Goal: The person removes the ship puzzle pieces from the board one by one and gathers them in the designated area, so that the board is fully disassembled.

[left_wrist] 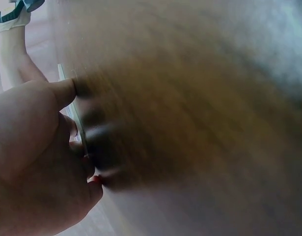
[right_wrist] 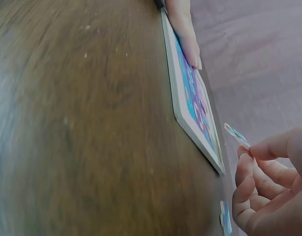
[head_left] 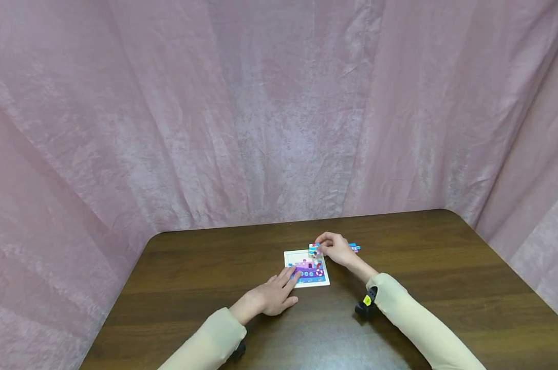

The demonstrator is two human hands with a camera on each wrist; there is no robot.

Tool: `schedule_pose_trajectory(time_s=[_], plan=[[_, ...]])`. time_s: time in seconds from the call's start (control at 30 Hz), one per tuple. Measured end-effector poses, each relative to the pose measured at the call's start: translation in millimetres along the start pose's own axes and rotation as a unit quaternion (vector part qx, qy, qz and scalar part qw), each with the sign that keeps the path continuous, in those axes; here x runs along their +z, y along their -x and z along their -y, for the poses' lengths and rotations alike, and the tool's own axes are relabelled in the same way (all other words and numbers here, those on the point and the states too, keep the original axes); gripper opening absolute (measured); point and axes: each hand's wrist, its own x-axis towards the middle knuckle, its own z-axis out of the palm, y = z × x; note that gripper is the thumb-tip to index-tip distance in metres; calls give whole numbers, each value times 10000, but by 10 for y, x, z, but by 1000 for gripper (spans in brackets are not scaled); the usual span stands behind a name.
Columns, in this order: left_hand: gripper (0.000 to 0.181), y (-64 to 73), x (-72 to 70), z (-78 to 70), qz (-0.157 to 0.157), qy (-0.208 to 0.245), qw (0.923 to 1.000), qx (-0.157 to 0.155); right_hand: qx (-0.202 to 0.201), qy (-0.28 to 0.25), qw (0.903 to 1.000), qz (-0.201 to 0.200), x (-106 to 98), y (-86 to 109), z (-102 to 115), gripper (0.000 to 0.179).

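A white-framed jigsaw puzzle (head_left: 326, 277) lies on the brown table, its lower part filled with a purple boat on blue water. My left hand (head_left: 275, 294) rests on its left side with straight fingers, the fingertips over the picture. In the right wrist view, those fingers (right_wrist: 187, 42) press on the puzzle's surface. My right hand (head_left: 335, 248) pinches a small colourful puzzle piece (right_wrist: 236, 135) between thumb and fingers, held above the puzzle's upper right corner. The left wrist view shows my left hand (left_wrist: 38, 157) from the palm side, with the frame's edge mostly hidden behind it.
Another blue puzzle piece (head_left: 354, 247) lies on the table just right of my right hand, partly hidden by it. The wooden table (head_left: 205, 267) reaches back to a pink curtain (head_left: 279, 113) hanging behind its far edge.
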Motion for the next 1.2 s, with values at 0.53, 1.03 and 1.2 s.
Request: schedule_pose_trajectory(time_s=[0.53,1.03,1.2], plan=[[67,-106,111,107,-143,-218,9996,68,123,163,9996,-190,-94,63,-68,18],[65,37,-27,-26,-46,-63,9999,76,153,470,9978,-445,-248,117,-154,19],[65,72,-81,-72,54,-123,9999,6,241,409,9980,-427,-307,133,-186,19]])
